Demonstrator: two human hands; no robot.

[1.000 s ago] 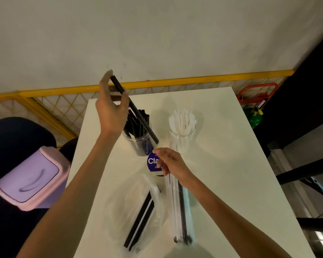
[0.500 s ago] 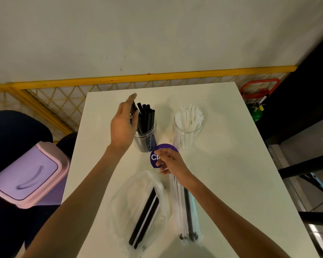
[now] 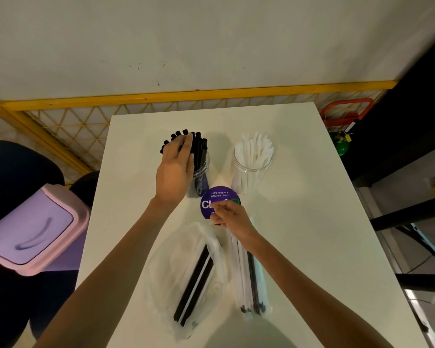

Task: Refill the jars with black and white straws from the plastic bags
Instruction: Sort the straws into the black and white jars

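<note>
On the white table (image 3: 299,222) stand two clear jars. The left jar (image 3: 202,172) holds black straws; the right jar (image 3: 253,169) holds white straws. My left hand (image 3: 175,169) rests with relaxed fingers on the tops of the black straws. My right hand (image 3: 230,218) has curled fingers that pinch the top end of the straws in the narrow plastic bag (image 3: 249,280), which holds white and black straws. A wider, crumpled plastic bag (image 3: 183,270) lies to its left with a few black and white straws inside.
A round purple sticker (image 3: 220,198) lies between the jars and my right hand. A pink-lidded bin (image 3: 28,232) stands left of the table. A yellow mesh barrier (image 3: 60,121) runs behind it. A red trolley handle (image 3: 347,109) is at the far right.
My left hand came down with a black straw, which now stands in the left jar, and the hand rests on the straw tops. My right hand stayed at the narrow bag's top.
</note>
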